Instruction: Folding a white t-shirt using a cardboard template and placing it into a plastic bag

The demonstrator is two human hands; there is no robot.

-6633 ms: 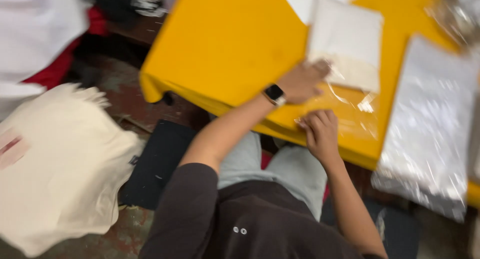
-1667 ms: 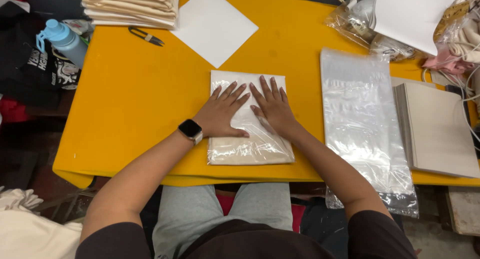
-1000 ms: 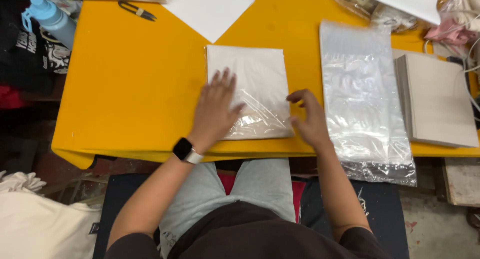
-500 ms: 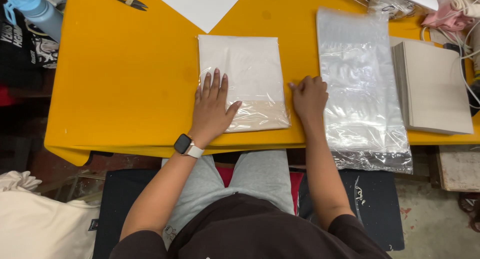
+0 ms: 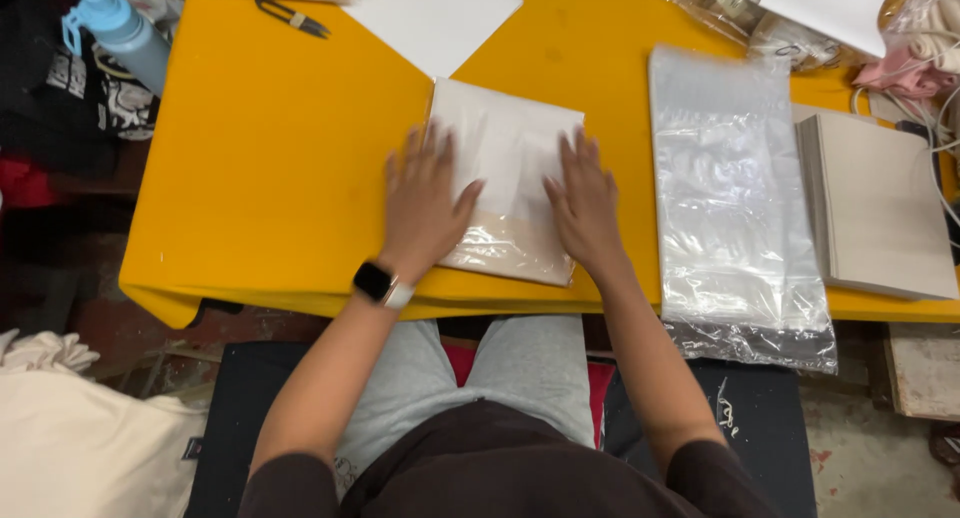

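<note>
Both hands lie flat on a clear plastic bag point(image 5: 507, 193) with a folded pale cloth inside it, near the front edge of the yellow surface point(image 5: 270, 168). The left hand point(image 5: 425, 203) presses its left side and the right hand point(image 5: 585, 203) its right side, the fingers point(image 5: 430, 148) of each spread apart and stretched out, gripping nothing.

Just beyond the fingertips a white sheet of paper point(image 5: 432, 16) touches the bag's far corner. Further out to the left of the fingers lie small black snips point(image 5: 292, 16), and at the far left edge stands a blue water bottle point(image 5: 122, 33). To the right of the right hand's fingers, near but apart, lies a stack of empty clear bags point(image 5: 735, 198) overhanging the front edge, and past it a stack of grey cards point(image 5: 880, 208). Nothing stands between the hands and the bagged cloth.
</note>
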